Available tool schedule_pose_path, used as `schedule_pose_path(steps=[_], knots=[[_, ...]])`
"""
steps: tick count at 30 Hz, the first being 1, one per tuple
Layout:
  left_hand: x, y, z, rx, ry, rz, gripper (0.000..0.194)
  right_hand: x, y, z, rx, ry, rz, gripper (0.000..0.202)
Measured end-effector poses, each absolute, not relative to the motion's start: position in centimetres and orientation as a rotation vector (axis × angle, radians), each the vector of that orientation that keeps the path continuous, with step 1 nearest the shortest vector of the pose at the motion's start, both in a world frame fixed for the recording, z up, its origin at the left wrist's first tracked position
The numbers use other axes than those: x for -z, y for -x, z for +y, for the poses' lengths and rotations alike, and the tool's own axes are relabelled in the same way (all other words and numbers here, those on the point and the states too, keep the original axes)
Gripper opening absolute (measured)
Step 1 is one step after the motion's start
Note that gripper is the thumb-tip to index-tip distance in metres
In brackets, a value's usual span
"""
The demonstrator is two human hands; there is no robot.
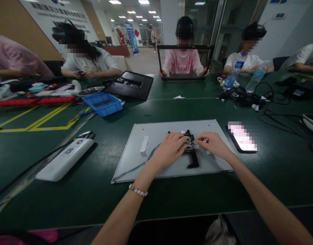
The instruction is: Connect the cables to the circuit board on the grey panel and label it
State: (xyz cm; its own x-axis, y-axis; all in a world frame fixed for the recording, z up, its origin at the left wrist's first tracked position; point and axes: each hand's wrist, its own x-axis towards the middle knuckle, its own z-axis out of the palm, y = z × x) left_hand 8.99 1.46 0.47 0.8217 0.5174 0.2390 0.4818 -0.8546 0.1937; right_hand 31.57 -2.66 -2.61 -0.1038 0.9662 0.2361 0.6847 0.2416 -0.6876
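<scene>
A flat grey-white panel (pixel 130 153) lies on the green table. On it sits a black bracket (pixel 193 160) with a small circuit board (pixel 188 143). My left hand (pixel 171 147) rests over the board's left side, fingers spread and touching it. At the board's right edge, my right hand (pixel 210 143) is closed in a pinch on a small pale, see-through piece (pixel 196 145), too small to identify. Thin grey cables (pixel 136 167) run from under my left hand to the panel's lower left corner. A white strip (pixel 144 145) lies on the panel's left part.
A lit phone (pixel 241 137) is right of the panel, a white power bank (pixel 65 160) to its left. Farther back are a blue basket (pixel 104 103), a black casing (pixel 132 85), bottles (pixel 233 75) and tangled cables (pixel 248 98). Across the table, a person holds a black frame (pixel 184 77).
</scene>
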Motion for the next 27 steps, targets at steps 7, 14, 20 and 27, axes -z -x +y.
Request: schedule_pose_path(steps=[7,14,20,27], knots=[[-1.2,-6.1,4.3,-0.588,-2.826,1.12,0.031,2.5,-31.5,-2.8,-0.511,1.534,-1.878,0.016],[-1.3,-1.8,7.0,-0.556,-2.772,1.419,0.033,2.6,-31.6,-2.8,-0.502,1.545,-1.899,0.016],[-1.3,1.0,7.7,-0.339,-2.664,1.548,0.038,2.8,-31.7,-2.8,-0.504,1.561,-1.887,0.016],[-0.7,2.6,8.2,-0.245,-2.547,1.545,0.042,2.8,-31.8,-2.8,-0.515,1.561,-1.88,0.017]])
